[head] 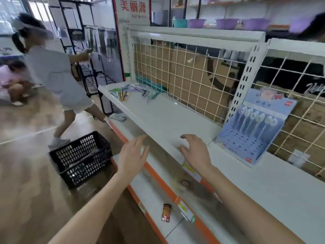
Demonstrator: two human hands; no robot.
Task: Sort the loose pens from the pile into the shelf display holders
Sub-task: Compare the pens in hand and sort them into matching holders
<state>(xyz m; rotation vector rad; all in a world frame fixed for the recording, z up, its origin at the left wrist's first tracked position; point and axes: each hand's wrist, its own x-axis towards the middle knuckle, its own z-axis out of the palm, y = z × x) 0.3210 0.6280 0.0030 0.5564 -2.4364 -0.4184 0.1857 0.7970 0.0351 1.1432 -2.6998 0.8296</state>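
A pile of loose pens [133, 92] in several colours lies at the far left end of the white shelf [158, 117]. A blue display holder [253, 127] with several pens standing in its top rows leans against the wire grid at the right. My left hand [131, 155] hovers in front of the shelf's front edge, fingers straight and empty. Over the shelf's front edge my right hand [195, 150] hangs with spread, slightly bent fingers, holding nothing. Both hands are well short of the pens and the holder.
A black plastic crate [80, 157] stands on the wooden floor to the left. A person in grey [58, 76] strides by the shelf's far end; another crouches behind. A small red packet [166, 213] lies on the lower shelf. Purple basins [226, 23] sit on top.
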